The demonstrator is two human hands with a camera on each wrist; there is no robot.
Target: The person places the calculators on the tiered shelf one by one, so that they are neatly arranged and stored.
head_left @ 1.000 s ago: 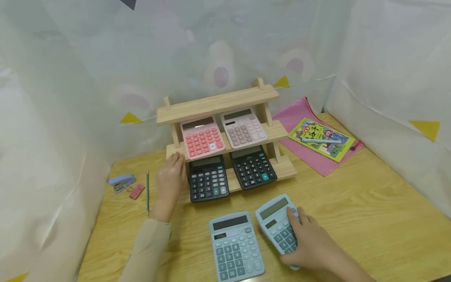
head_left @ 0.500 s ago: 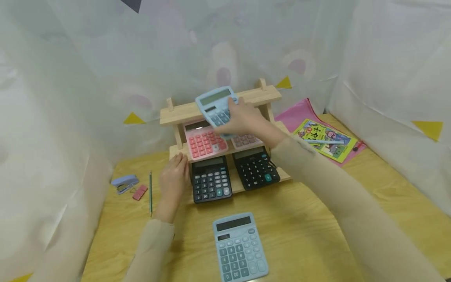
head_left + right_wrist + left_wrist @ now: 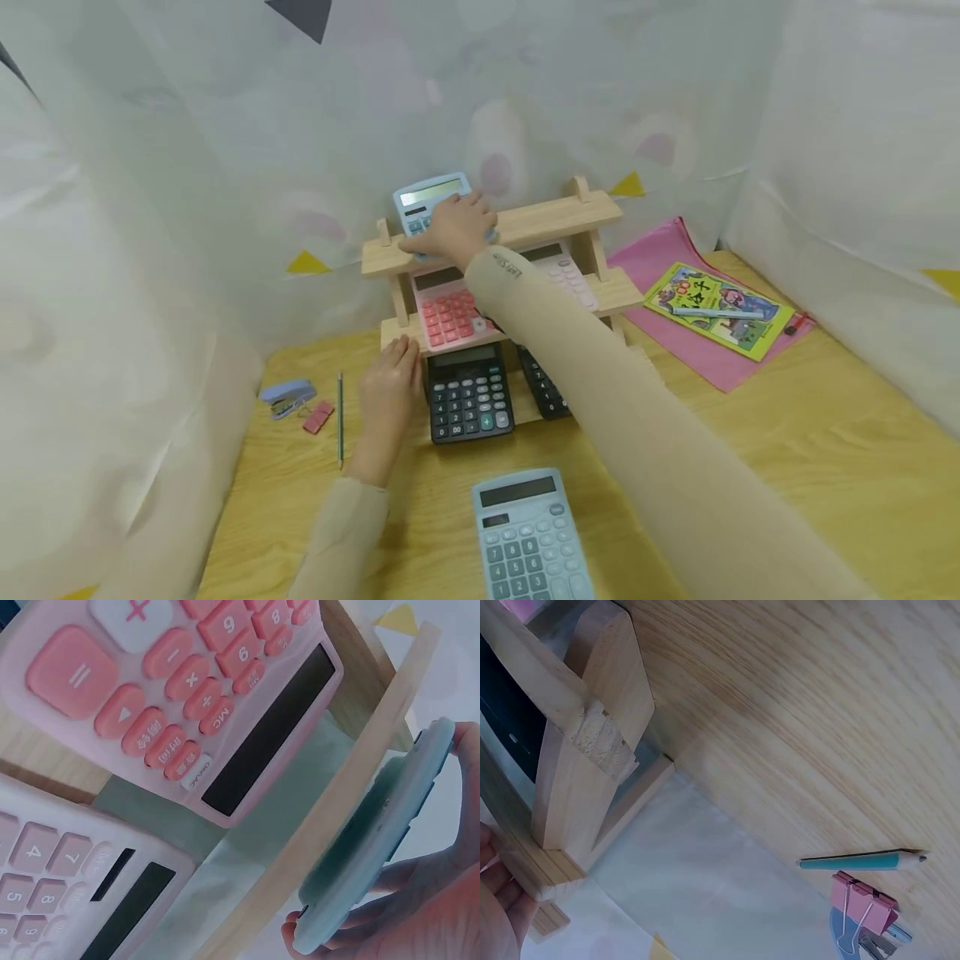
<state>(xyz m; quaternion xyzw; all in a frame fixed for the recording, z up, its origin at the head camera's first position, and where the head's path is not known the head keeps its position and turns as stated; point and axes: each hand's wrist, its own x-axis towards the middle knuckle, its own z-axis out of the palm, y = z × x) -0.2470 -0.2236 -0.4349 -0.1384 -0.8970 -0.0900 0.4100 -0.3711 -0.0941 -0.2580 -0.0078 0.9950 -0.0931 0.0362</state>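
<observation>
My right hand [image 3: 457,229] grips a light blue calculator [image 3: 433,193] by its sides, at the left part of the top board of a wooden tiered rack [image 3: 551,220]. In the right wrist view the calculator's back [image 3: 375,832] faces the board edge. My left hand [image 3: 388,387] holds the left end of the middle board, fingers curled at its edge in the left wrist view. A pink calculator [image 3: 448,321] and a pale pink calculator [image 3: 45,877] lean on the middle tier. Below are two black calculators, one [image 3: 468,396] plain to see, the other [image 3: 542,383] partly behind my right sleeve.
A second light blue calculator [image 3: 528,533] lies on the table in front. At left are a stapler [image 3: 288,394], a pink binder clip [image 3: 318,417] and a green pencil [image 3: 340,425]. Right of the rack, a yellow booklet [image 3: 738,337] with a pen lies on a pink pouch [image 3: 637,246].
My right hand has lifted one light blue calculator from the table, up and leftward to the rack's top board. My left hand keeps its hold on the rack; the head view has shifted slightly.
</observation>
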